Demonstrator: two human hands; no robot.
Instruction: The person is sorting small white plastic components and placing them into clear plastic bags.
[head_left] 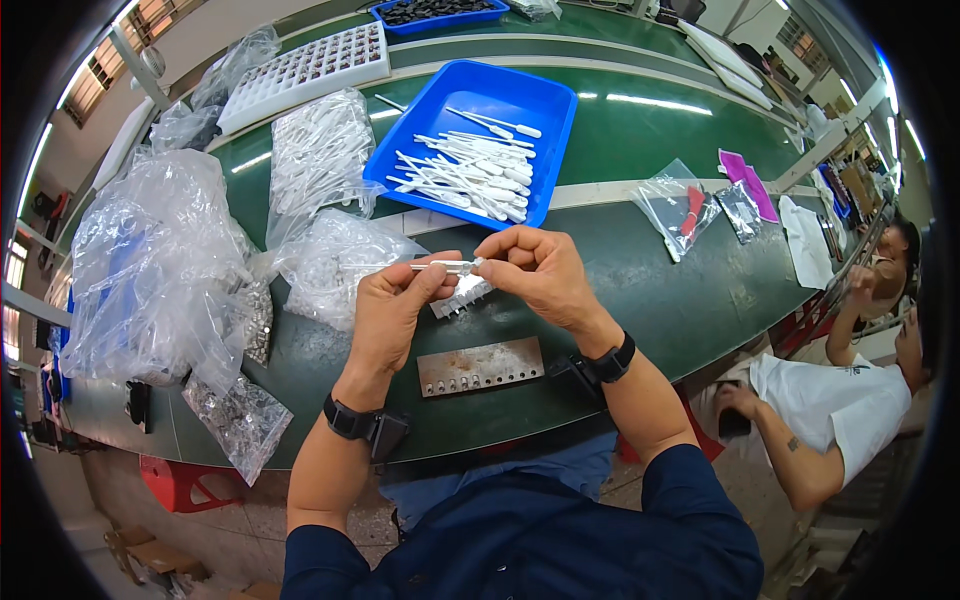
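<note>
Navy shirt (520, 550) is closest to cam, below the grip. L hand (395, 305) & R hand (540, 275) are both pinched, fingertips together on one slim pale piece (447, 267), held roughly level btwn them; L has it near mid-length, R at its right end, exact contact hidden by fingers. Toothed silvery block (462, 297) sits just under the grip, drilled metal plate (480, 368) nearer the body. Risks, as a guess: piece looks thin, so uneven pressure btwn L & R could bend or snap it, or a slick surface could let it slip & drop onto the block. R wrist's black strap (612, 360) carries a box close to the plate, so a low sweep might knock it. Clear bag of pale parts (340, 265), just left of grip, could spill if a forearm snags the film. Blue tray (560, 120) of white sticks (480, 175), beyond grip, seems safer. Writing: nothing legible on tray, plate or bag; purple packet (750, 187), well right of grip, ditto; no brand ID'd.
</note>
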